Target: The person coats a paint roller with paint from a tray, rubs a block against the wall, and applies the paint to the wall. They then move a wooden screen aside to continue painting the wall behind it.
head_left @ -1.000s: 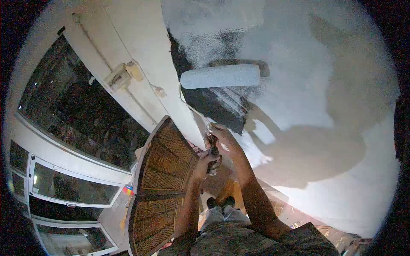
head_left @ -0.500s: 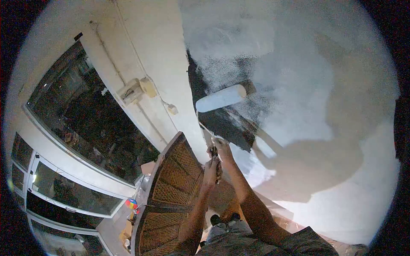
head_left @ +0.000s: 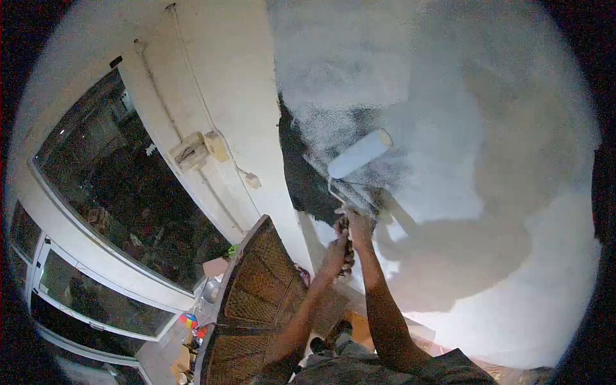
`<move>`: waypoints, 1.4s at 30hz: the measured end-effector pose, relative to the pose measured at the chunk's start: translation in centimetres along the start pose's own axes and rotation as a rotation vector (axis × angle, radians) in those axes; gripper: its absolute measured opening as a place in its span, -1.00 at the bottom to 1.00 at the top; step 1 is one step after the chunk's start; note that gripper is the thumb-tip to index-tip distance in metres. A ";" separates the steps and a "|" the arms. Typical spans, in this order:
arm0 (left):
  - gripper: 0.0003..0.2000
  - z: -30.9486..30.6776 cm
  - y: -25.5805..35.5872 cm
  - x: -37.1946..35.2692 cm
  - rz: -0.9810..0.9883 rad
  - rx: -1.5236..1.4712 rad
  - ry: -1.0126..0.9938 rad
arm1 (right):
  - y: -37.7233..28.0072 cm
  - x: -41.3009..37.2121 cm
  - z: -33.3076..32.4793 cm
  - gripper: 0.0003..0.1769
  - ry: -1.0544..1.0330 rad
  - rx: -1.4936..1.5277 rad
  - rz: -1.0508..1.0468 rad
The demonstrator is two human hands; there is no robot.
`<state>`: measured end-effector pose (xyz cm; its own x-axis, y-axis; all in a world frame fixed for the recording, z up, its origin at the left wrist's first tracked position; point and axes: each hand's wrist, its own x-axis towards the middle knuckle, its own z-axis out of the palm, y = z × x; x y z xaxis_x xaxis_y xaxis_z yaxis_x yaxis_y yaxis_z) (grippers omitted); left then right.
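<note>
- Head view: just above centre frame, the paint roller (head_left: pixel 361 154) slanted by a dark patch (head_left: pixel 307 183) of wall!
- Right hand (head_left: pixel 359 226) above, left hand (head_left: pixel 333 258) below, each grip clasped round its lower end!
- Woven panel (head_left: pixel 256 289) filled lower left!

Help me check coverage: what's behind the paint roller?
Around the paint roller, the wall shows pale paint and a dark patch; the strip directly behind is hidden, so its colour can't be seen.
</note>
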<state>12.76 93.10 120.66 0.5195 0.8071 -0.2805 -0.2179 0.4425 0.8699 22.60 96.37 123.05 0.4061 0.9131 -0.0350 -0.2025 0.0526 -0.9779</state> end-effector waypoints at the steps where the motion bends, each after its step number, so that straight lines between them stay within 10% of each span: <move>1: -0.54 -1.6 0.0 2.1 -0.013 0.058 -0.034 | 1.1 2.3 0.6 -0.66 0.037 -0.122 -0.149; 4: -0.51 -2.5 6.2 3.0 -0.005 0.135 -0.002 | 2.7 7.6 4.3 -0.68 0.034 -0.198 -0.401; 7: -0.58 -3.6 11.3 1.7 -0.160 0.069 -0.023 | -1.4 7.3 7.6 -0.72 -0.292 0.446 -0.138; 15: -0.51 -6.1 -4.6 4.6 0.043 0.651 0.077 | 4.3 0.9 0.3 -0.78 -0.099 0.663 0.107; 18: -0.48 -6.5 -6.1 6.0 0.665 1.157 0.054 | 4.1 0.4 -0.5 -0.76 -0.134 0.688 0.190; 21: -0.68 -5.0 3.6 1.5 0.033 0.406 -0.100 | 1.6 2.3 3.1 -0.75 -0.202 0.845 0.163; 27: -0.50 -3.4 11.7 0.9 0.019 0.368 0.019 | -3.0 5.0 7.4 -0.77 -0.365 0.828 0.074; 34: -0.65 -4.0 -3.1 3.8 0.232 0.700 -0.094 | 1.5 0.5 -0.1 -0.77 -0.159 0.669 0.152; 37: -0.50 -0.2 2.3 0.1 -0.082 0.437 -0.039 | 0.4 0.3 -0.2 -0.78 -0.116 0.656 0.137; 39: -0.53 -1.4 2.9 1.3 0.199 0.523 0.016 | -0.1 2.4 0.9 -0.78 -0.205 0.670 0.192; 42: -0.60 -1.1 10.1 1.3 0.021 0.196 0.020 | -5.3 4.4 5.4 -0.81 -0.319 0.601 -0.089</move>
<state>10.35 98.99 128.65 0.4995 0.8238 -0.2679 -0.0622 0.3426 0.9374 20.61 102.29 129.24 0.1801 0.9646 0.1926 -0.6771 0.2637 -0.6870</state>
